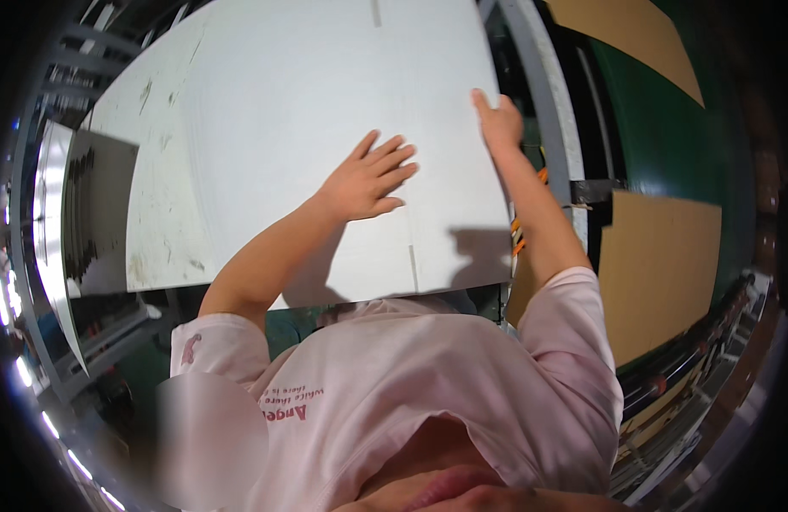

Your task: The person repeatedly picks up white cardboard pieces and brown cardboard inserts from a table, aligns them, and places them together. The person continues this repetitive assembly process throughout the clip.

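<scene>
Your left hand [373,179] lies spread on the white sheet [317,94], palm down and fingers fanned, holding nothing between them. Your right hand [501,128] is at the sheet's right edge, right of centre in the upper half of the frame; the thumb reaches over the top face while the other fingers bend down at the edge, their tips hidden, so you cannot tell whether that grip is pinched tight or only resting. The sheet fills the upper middle of the frame and comes down close in front of your pink shirt [411,358]. As far as the view shows, it is laid out flat, with one narrow slot at the top of the frame and another near its lower edge, a faint line running between them; no flap stands raised, and what remains to be done to it cannot be judged from here. Left of it shows the scuffed white bench [159,200], and farther left stands a grey board [110,200] with dark, jagged marks. At the right, past a grey rail [543,111], one brown cardboard sheet [663,273] lies at mid-height and another brown piece [637,38] at the upper right. You see reddish lettering upside down across the shirt front and a small print on the left sleeve; no label or writing shows on the white sheet.
</scene>
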